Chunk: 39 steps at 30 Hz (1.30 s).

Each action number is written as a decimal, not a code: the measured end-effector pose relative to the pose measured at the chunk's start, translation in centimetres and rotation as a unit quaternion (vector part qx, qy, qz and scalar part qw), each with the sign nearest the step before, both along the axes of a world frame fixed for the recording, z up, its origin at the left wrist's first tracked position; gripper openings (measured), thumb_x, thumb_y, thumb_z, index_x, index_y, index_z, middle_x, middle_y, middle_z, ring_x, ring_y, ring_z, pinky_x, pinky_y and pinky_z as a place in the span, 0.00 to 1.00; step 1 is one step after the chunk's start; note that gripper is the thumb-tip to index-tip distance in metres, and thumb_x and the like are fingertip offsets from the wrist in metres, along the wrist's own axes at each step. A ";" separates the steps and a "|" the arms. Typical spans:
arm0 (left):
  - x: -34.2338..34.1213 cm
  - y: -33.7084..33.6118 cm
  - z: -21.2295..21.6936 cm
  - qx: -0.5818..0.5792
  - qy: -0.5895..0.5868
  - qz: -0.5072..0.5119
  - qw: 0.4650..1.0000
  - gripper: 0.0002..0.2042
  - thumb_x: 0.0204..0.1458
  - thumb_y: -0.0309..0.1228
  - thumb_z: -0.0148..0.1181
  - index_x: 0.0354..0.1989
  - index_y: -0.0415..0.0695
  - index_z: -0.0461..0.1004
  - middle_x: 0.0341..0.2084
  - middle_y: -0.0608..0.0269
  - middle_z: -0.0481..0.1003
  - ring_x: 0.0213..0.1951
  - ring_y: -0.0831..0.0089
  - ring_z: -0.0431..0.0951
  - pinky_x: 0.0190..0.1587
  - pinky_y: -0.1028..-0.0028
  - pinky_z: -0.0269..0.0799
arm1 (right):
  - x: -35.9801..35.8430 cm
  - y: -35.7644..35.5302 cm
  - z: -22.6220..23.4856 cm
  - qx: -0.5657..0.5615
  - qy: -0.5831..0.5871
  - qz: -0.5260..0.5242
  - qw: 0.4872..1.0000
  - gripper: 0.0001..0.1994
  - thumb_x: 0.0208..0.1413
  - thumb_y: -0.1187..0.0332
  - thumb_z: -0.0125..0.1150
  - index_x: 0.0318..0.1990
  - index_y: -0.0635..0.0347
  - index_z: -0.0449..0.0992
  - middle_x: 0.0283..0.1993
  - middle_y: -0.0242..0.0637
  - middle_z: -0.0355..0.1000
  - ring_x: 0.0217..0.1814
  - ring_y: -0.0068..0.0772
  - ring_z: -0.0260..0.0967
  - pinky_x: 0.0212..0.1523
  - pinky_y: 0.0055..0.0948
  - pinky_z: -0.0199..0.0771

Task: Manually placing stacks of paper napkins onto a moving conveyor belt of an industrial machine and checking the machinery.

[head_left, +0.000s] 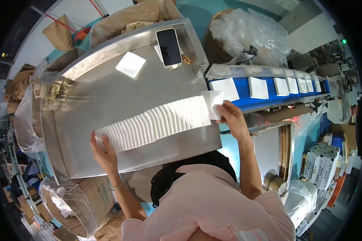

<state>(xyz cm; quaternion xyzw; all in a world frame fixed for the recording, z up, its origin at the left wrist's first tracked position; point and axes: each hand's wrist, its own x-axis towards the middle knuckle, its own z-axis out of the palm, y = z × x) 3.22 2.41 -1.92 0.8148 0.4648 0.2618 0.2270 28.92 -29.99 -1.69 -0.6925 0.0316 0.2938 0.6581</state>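
A long slanting row of white folded paper napkins (157, 122) leans across the steel table. Against the row's left end rests my left hand (104, 154), its fingers stretched and the thumb apart from them. At the other end, my right hand (232, 118) pinches a single white folded napkin (212, 100) between thumb and fingers. That napkin stands right beside the row's end, near the table's right edge. On the blue conveyor belt (240, 100) to the right, several more folded napkins (258, 88) lie spaced out in a line.
The steel table (82, 116) has raised walls at the back and left. A loose napkin (130, 64) and a phone (169, 47) lie towards the back, with brown beads (186, 59) beside the phone. Plastic-lined boxes (84, 201) and a clear plastic bag (249, 34) stand around it.
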 end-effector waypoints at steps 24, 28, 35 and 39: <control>0.0 -0.5 1.1 -0.007 0.056 0.014 0.998 0.23 0.63 0.40 0.51 0.62 0.38 0.63 0.41 0.40 0.77 0.31 0.62 0.76 0.36 0.69 0.70 | -1.2 0.0 -1.5 -0.039 0.107 0.122 0.986 0.21 0.61 0.56 0.58 0.51 0.65 0.72 0.37 0.28 0.72 0.33 0.17 0.65 0.34 0.18 0.65; -0.1 -0.9 -0.1 0.043 0.026 -0.046 0.998 0.24 0.63 0.40 0.51 0.62 0.37 0.62 0.51 0.34 0.72 0.46 0.49 0.77 0.46 0.65 0.72 | -0.6 -0.7 -3.3 0.094 0.092 -0.131 0.983 0.16 0.62 0.57 0.57 0.44 0.63 0.74 0.34 0.30 0.72 0.31 0.21 0.68 0.31 0.20 0.68; 0.5 -1.8 0.7 0.007 0.011 -0.022 1.000 0.27 0.63 0.41 0.51 0.63 0.32 0.59 0.57 0.31 0.65 0.57 0.42 0.69 0.57 0.60 0.66 | -2.5 2.0 -0.3 -0.067 -0.022 0.120 0.990 0.27 0.57 0.48 0.60 0.52 0.63 0.72 0.36 0.30 0.72 0.32 0.19 0.65 0.32 0.21 0.68; 0.4 -1.9 0.3 0.042 0.019 -0.062 0.997 0.28 0.63 0.41 0.50 0.63 0.32 0.58 0.57 0.31 0.65 0.59 0.41 0.67 0.60 0.59 0.63 | -0.6 -0.5 -2.4 0.068 0.147 0.025 0.986 0.15 0.59 0.60 0.61 0.47 0.61 0.74 0.35 0.29 0.72 0.29 0.18 0.66 0.33 0.19 0.70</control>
